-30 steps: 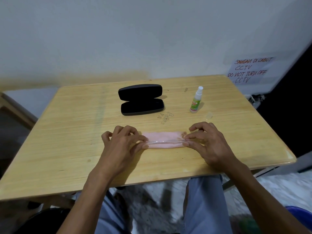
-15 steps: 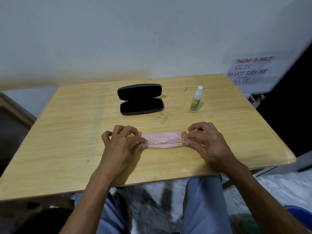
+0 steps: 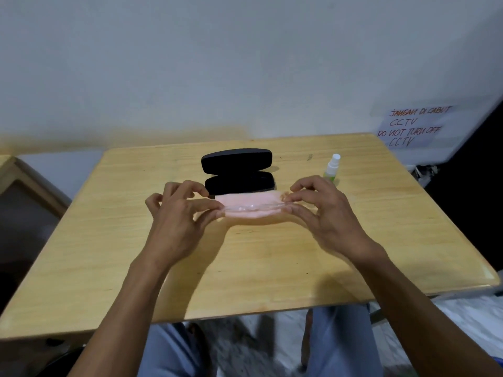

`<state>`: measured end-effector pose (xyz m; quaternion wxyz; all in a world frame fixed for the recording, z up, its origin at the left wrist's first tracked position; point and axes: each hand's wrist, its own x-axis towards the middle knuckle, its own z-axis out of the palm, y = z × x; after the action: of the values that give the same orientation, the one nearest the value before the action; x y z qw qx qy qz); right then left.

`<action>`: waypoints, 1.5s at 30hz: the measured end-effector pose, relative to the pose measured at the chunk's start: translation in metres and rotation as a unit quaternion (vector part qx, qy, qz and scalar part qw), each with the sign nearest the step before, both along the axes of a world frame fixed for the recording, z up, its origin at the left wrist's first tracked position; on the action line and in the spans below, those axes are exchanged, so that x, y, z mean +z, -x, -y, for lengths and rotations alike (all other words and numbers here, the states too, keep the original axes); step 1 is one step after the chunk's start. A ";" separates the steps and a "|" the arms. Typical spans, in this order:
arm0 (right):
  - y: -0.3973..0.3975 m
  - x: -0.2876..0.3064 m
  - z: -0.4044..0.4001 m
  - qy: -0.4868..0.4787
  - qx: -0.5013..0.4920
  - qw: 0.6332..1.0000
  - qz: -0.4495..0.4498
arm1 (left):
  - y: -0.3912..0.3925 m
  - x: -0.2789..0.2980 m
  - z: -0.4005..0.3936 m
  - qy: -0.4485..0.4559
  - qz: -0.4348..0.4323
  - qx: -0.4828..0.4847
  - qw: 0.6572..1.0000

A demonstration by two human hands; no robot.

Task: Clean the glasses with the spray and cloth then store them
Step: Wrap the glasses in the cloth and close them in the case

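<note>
My left hand (image 3: pixel 177 216) and my right hand (image 3: pixel 324 210) each pinch one end of a folded pink cloth (image 3: pixel 249 201) with clear-framed glasses (image 3: pixel 250 208) lying along it. The bundle is held just above the wooden table (image 3: pixel 109 240), in front of the open black glasses case (image 3: pixel 236 172). The case looks empty, its lid tipped back. A small white-and-green spray bottle (image 3: pixel 332 168) stands upright behind my right hand, partly hidden by my fingers.
A wall runs behind the table's far edge. A handwritten paper sign (image 3: pixel 411 126) hangs at the right. My legs in blue trousers (image 3: pixel 343 341) show below the table's near edge. Another wooden piece of furniture (image 3: pixel 24 175) stands at the left.
Both hands have lifted the cloth and glasses off the table and carried them away from me, up to the front of the open case. The case and bottle stay put.
</note>
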<state>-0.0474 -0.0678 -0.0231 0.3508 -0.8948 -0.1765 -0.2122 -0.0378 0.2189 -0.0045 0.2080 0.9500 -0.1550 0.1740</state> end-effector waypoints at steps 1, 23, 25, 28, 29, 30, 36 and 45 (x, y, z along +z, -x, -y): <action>-0.011 0.002 -0.004 -0.004 -0.001 1.000 0.003 | -0.009 0.002 -0.002 0.006 0.002 0.005 1.000; -0.090 -0.016 -0.019 -0.005 0.003 0.993 -0.115 | -0.089 -0.019 -0.013 0.004 -0.060 0.016 0.998; -0.091 -0.018 -0.019 -0.008 0.002 0.993 -0.120 | -0.088 -0.019 -0.011 0.013 -0.069 0.014 0.997; -0.093 -0.016 -0.018 -0.017 0.004 0.993 -0.120 | -0.092 -0.017 -0.011 0.019 -0.083 0.014 0.996; -0.093 -0.016 -0.018 -0.016 0.005 0.993 -0.120 | -0.094 -0.017 -0.011 0.014 -0.086 0.016 0.996; -0.094 -0.016 -0.019 -0.015 0.005 0.993 -0.120 | -0.095 -0.017 -0.012 0.009 -0.089 0.017 0.996; -0.092 -0.017 -0.019 -0.010 -0.003 0.991 -0.133 | -0.091 -0.018 -0.012 0.029 -0.114 0.013 0.993; -0.082 -0.017 -0.017 0.034 0.000 0.993 -0.114 | -0.084 -0.017 -0.011 0.034 -0.104 0.004 0.994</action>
<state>0.0343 -0.0508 -0.0405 0.3376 -0.9248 -0.1421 -0.1027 0.0463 0.2303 -0.0213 0.2542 0.9559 -0.1230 0.0805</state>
